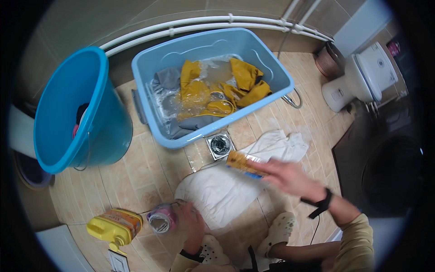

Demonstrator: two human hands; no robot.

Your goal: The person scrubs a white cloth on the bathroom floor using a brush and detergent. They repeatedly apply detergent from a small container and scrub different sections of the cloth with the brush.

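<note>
My right hand grips a small yellow-orange carton with a blue edge, blurred, above a white cloth garment spread on the tiles. My left hand is low at the garment's near left edge, beside a pink-and-purple container. Blur hides whether its fingers are apart or closed. Beyond the garment, a light blue plastic tub holds sudsy water, with a mustard-yellow garment and grey cloth soaking in it.
A tall blue bucket with some cloth inside stands left of the tub. Near it on the floor is a yellow pump jug. A square floor drain lies before the tub. At right are a toilet and a ribbed bin.
</note>
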